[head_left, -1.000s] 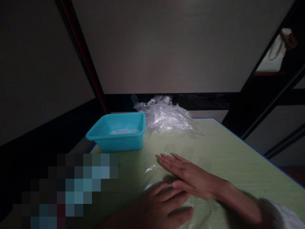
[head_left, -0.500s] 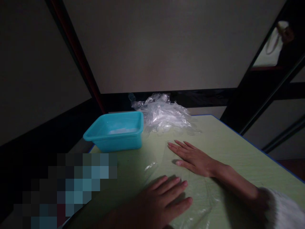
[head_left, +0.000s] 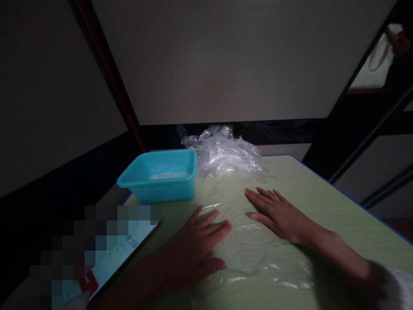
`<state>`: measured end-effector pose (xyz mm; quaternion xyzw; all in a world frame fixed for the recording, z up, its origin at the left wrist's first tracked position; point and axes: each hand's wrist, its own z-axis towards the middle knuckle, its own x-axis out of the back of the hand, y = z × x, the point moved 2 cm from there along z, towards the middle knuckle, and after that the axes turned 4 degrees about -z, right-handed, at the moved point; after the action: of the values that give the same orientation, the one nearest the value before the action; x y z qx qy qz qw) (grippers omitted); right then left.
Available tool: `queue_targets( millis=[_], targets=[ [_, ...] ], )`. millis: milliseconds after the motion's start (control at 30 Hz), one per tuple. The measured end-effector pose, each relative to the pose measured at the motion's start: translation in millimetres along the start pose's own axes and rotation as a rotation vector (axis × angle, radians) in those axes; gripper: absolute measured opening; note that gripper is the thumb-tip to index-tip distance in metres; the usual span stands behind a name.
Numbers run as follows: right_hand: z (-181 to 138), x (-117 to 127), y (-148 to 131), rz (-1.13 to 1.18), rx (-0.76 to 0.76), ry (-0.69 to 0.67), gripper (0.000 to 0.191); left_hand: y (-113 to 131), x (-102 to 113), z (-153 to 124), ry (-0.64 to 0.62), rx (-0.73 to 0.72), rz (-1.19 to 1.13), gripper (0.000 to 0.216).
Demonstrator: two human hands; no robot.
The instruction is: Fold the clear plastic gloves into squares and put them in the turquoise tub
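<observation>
A thin clear plastic sheet or glove (head_left: pixel 254 249) lies spread and wrinkled over the table; its exact kind is hard to make out. My left hand (head_left: pixel 196 245) rests at its left side, palm down with fingers spread. On the right edge of the plastic, my right hand (head_left: pixel 280 215) lies flat, fingers stretched toward the back. Neither hand grips anything. Behind them sits a loose heap of crinkled clear plastic (head_left: pixel 226 153).
A turquoise plastic basin (head_left: pixel 164 189) with something pale inside stands at the table's back left. A lit screen (head_left: pixel 119 254) showing a clock is at the lower left, partly pixelated. The pale green table (head_left: pixel 325 202) has a blue edge. Behind it rises a panelled wall (head_left: pixel 219 64).
My left hand has moved forward and slightly left across the plastic. My right hand has slid a little to the right. The plastic now looks more widely spread.
</observation>
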<state>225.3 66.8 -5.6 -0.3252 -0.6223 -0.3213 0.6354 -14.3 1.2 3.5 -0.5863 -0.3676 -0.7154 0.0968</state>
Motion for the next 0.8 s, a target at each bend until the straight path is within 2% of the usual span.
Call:
queue_targets(
  millis=[233,333,433,600,800],
  targets=[
    [0,11,-13,0.020,0.001,0.049,0.065,-4,3,3,0.151,0.167,0.120,0.038],
    [-8,12,-24,0.100,0.096,0.038,0.071,-2,0,4,0.208,0.163,0.136,0.033],
    [-20,3,-33,0.135,0.228,0.003,0.082,-1,-2,5,0.209,0.163,0.140,0.031],
    [-33,-13,-31,0.052,0.223,0.027,0.093,1,-2,6,0.194,0.176,0.132,0.028],
    [-40,-14,-27,0.052,0.236,0.072,0.100,3,-4,7,0.197,0.189,0.098,0.028]
  ],
)
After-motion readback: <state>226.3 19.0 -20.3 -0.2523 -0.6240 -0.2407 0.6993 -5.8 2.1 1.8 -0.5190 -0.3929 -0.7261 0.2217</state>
